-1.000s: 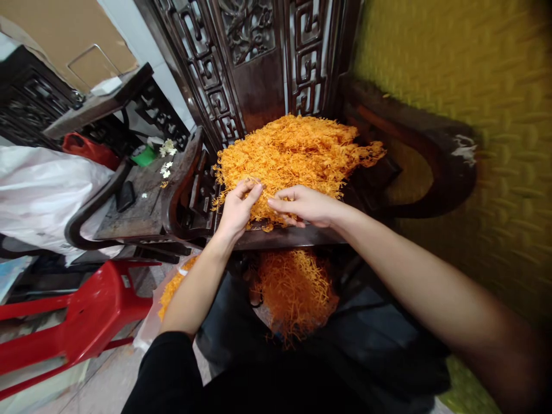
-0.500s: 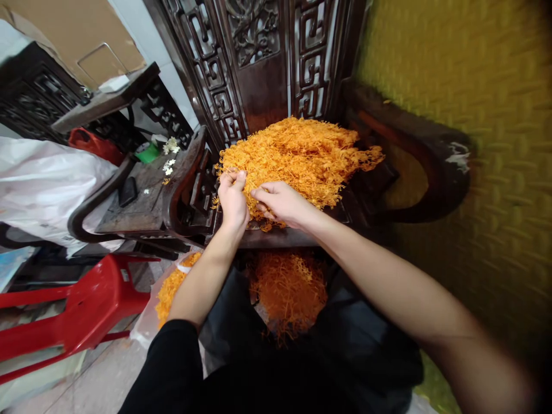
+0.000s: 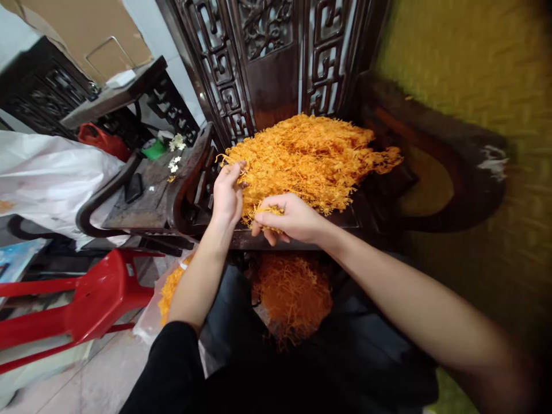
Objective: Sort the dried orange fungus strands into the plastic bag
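A big heap of thin orange strands [image 3: 310, 158] lies on the seat of a dark carved wooden chair [image 3: 297, 238]. My left hand [image 3: 226, 195] rests at the heap's near left edge, fingers curled into the strands. My right hand [image 3: 288, 218] is closed on a small tuft of orange strands at the heap's front edge. Below the seat, a second mass of orange strands [image 3: 293, 293] lies on my lap. A clear bag of more orange strands [image 3: 170, 290] sits lower left by my left forearm.
A dark wooden side table [image 3: 142, 198] stands left of the chair, with small white flowers [image 3: 175, 164] and a black object [image 3: 133, 187] on it. A red plastic stool [image 3: 81, 302] is at lower left, a white sack [image 3: 47, 172] behind it. A yellow-green textured wall [image 3: 474, 69] is on the right.
My right hand has drawn back toward the seat's front edge and closed on a tuft of strands. My left hand has shifted slightly up along the heap's left edge.
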### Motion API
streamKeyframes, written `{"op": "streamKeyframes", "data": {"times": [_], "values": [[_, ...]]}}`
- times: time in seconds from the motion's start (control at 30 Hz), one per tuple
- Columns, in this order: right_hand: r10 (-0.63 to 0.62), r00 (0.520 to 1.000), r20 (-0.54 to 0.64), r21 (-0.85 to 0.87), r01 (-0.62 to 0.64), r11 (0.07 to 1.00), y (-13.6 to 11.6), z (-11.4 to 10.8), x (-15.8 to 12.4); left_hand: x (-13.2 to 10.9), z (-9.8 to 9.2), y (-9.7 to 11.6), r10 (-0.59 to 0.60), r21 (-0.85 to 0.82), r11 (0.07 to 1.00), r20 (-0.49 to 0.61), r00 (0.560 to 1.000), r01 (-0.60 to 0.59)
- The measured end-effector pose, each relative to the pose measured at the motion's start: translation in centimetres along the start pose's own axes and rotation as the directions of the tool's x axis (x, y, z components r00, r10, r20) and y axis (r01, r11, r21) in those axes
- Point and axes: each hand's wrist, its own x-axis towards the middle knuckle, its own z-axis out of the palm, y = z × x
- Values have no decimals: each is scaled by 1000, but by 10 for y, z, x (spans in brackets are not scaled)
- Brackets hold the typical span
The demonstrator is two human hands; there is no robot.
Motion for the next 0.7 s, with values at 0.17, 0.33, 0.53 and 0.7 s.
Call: {"op": "streamKeyframes", "data": {"times": [0.17, 0.33, 0.53, 0.7], "values": [[-19, 1000, -8, 55, 19, 998, -3, -12, -12, -22, 1, 11, -36, 46, 998, 140, 989, 30], [11, 996, -87, -116, -21, 993, 2, -20, -18, -36, -1, 18, -11, 250, 967, 223, 975, -46], [49, 945, -324, -81, -79, 994, 7, -28, -15, -40, 1, 23, -141, 185, 978, 239, 961, 97], [47, 740, -671, 115, 41, 992, 13, -35, -5, -34, 1, 30, -261, 20, 965, 190, 946, 262]]}}
